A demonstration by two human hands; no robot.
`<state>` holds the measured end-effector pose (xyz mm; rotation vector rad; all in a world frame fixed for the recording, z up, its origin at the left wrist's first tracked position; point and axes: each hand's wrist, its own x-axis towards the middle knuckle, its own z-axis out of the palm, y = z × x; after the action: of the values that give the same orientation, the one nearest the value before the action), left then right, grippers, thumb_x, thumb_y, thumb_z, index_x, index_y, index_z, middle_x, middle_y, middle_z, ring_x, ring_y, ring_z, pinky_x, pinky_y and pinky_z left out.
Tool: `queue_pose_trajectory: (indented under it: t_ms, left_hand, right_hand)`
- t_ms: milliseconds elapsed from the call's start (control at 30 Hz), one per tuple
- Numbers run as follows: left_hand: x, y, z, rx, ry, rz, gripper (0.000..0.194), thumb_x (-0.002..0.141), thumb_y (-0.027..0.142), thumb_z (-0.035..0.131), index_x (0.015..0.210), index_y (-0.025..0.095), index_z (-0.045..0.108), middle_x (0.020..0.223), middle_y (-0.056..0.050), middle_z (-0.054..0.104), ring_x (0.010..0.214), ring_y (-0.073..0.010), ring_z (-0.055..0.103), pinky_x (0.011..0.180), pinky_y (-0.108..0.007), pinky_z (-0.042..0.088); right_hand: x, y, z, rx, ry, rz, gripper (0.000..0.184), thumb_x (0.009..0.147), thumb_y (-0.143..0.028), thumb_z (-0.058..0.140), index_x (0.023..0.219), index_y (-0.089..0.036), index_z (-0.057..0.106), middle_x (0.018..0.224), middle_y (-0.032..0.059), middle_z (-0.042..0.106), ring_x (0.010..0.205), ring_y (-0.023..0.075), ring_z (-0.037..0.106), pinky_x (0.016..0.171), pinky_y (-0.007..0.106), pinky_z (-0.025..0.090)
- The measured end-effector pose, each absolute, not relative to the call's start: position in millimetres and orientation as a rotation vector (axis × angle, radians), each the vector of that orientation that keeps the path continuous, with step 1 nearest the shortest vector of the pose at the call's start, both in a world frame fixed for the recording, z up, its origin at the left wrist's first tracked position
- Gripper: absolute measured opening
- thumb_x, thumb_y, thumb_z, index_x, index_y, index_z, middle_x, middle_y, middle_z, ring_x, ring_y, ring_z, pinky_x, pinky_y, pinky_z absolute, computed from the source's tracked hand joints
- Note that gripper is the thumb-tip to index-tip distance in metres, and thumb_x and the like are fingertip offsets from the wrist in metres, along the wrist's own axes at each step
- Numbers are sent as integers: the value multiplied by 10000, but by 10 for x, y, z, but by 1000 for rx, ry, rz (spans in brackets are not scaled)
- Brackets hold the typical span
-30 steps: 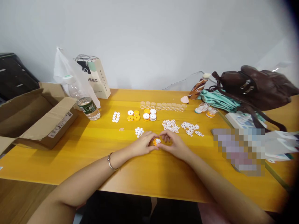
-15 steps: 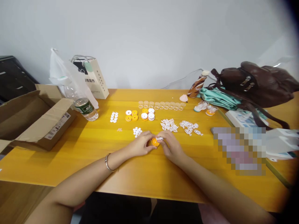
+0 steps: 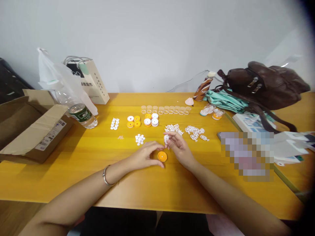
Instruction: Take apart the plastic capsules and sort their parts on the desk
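Observation:
An orange round cup-like base [image 3: 162,156] with a small pale dot in its middle rests on the table between my hands. My left hand [image 3: 145,156] curves beside it, thumb and fingers apart and gripping nothing. Just above and to the right, my right hand [image 3: 179,147] pinches a small white openwork plastic piece [image 3: 166,139] upright between thumb and fingers. Behind that hand lie similar white openwork pieces in one pile [image 3: 175,127] and another pile [image 3: 195,132]. A cluster of small white round parts [image 3: 140,139] sits beyond my left hand.
Farther back are orange and white discs [image 3: 133,121], stacked discs [image 3: 151,120], a row of clear cups [image 3: 166,110] and white caps [image 3: 114,124]. An open cardboard box [image 3: 49,137] and water bottle [image 3: 83,115] stand left. Finished-looking cups [image 3: 218,114], a drink bottle [image 3: 204,87] and brown bag [image 3: 268,83] are right.
My left hand has let go of the orange base, which now rests on the table. My right hand has lifted the white openwork piece away and turned it upright. The view shifted slightly.

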<state>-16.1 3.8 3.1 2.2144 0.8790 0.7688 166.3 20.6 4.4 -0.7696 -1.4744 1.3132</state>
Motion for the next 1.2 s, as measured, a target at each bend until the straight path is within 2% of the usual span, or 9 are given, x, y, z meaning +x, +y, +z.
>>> queue_pose_trajectory:
  t_ms: [167,367,600,767,900,1067,1200]
  left_hand:
    - [-184,51,104,1993,975,1144,354,782,325,611,1105,202,537,966,-71,582,896,-175,532,806,-319,411]
    - [-29,60,155,1743,794,1223,237,788,291,605,1008,204,625,899,-53,565,864,-154,540,801,-310,441]
    - [49,48,174,1604,717,1296,205,751,290,649,933,195,653,896,-50,554,839,-143,556,794,-320,473]
    - [9,17,174,1715,740,1310,200,738,276,666,916,186,657,896,-64,596,853,-156,567,815,-337,467]
    - [-45,16,156,1866,856,1357,186,758,270,644,919,177,639,873,-64,625,818,-151,579,764,-314,483]
    - [-146,56,69,2456,894,1273,241,819,213,567,1057,172,574,920,-73,634,825,-151,575,748,-308,472]
    - [-150,69,18,2689,932,1256,296,849,189,519,1144,170,517,876,-63,619,781,-142,556,692,-285,462]
  right_hand:
    - [1703,200,70,-728,-1367,1500,273,741,-324,637,985,-244,544,740,-13,521,625,106,497,603,248,430]
    - [1684,146,96,-648,-1234,1659,333,664,-318,712,860,-249,453,710,-40,591,565,96,523,561,240,440]
    - [1684,128,183,-656,-1180,1689,319,621,-290,747,799,-233,488,675,-49,605,525,85,530,529,224,444]
    - [1665,129,146,-681,-1216,1682,269,615,-307,750,753,-214,539,669,-35,607,543,89,544,544,231,465]
    - [1666,141,122,-727,-1263,1624,197,644,-294,730,722,-207,571,711,-27,633,619,93,586,611,236,488]
    - [1664,142,117,-853,-1350,1584,140,676,-305,693,736,-196,628,659,-16,658,576,102,603,598,253,512]
    - [1658,145,82,-921,-1330,1572,144,663,-304,690,752,-199,647,664,-15,675,593,120,630,615,275,534]
